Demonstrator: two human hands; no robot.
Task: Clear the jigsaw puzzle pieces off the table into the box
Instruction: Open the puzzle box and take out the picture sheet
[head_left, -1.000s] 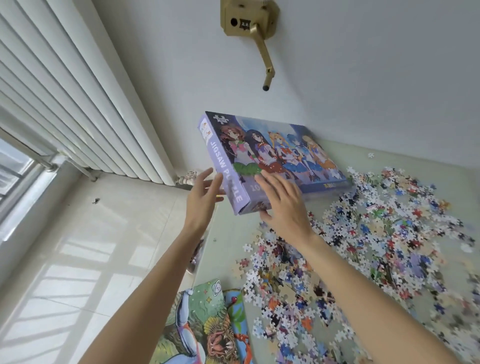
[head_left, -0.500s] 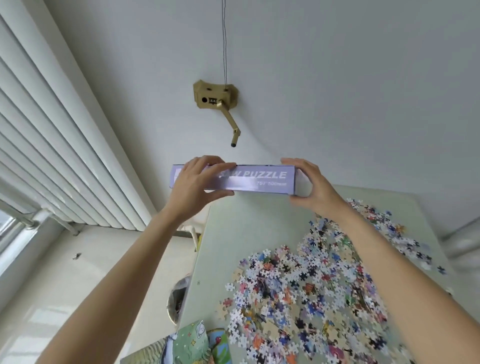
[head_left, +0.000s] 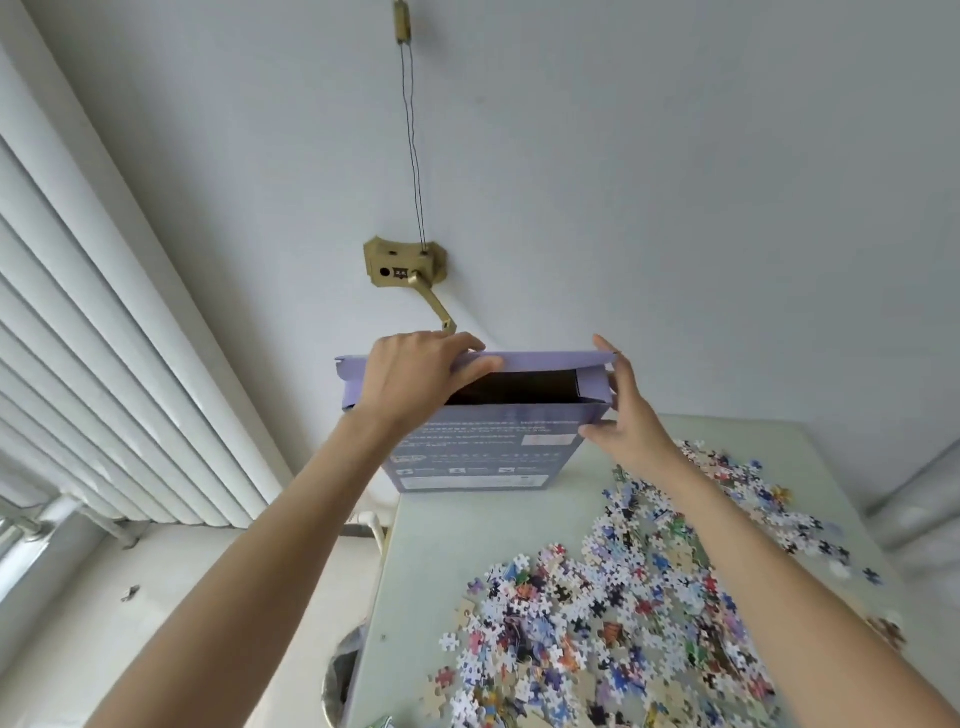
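1. The table (head_left: 431, 561) is the landmark: a pale green, smooth top whose left edge runs from the near bottom up to its far left corner. At the near end of that edge, a round bin (head_left: 337, 680) sits on the floor, partly hidden by the table.
2. On the near and right parts of the table lies a loose heap of puzzle pieces (head_left: 613, 623), small knobbed cardboard shapes, many-coloured, some showing plain tan backs. A bare strip of tabletop runs between the heap and the left edge, reaching up to the far corner.
3. At the table's far left corner the box (head_left: 483, 452) stands on end, a flat lilac cardboard carton, its printed face toward the camera and its top end open with a dark inside.
4. The left hand (head_left: 410, 374) grips the box's top left, fingers curled over the raised flap.
5. The right hand (head_left: 623, 410) holds the box's top right corner, thumb on the near face and fingers round the side.
6. Beyond the table, a white wall carries a brass crank (head_left: 405, 270) with thin cords; ribbed white blinds (head_left: 104, 338) fill the left.
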